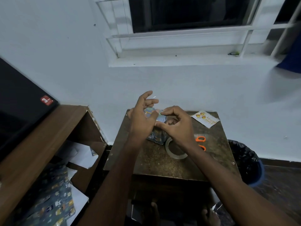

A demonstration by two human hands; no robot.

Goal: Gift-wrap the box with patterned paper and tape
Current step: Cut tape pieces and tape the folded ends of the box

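Blue patterned paper (53,201) spills off the left shelf; left hand (143,118) loosely spread and right hand (177,126) pinching at the wrapped box (156,136) mid-table. Tape roll (175,149), orange scissors (201,141) crowd the right edge.

Both forearms are showing bare up to the frame's edge, no sleeves; the left hand (141,118) and right hand (177,126) are wearing no rings or gloves.
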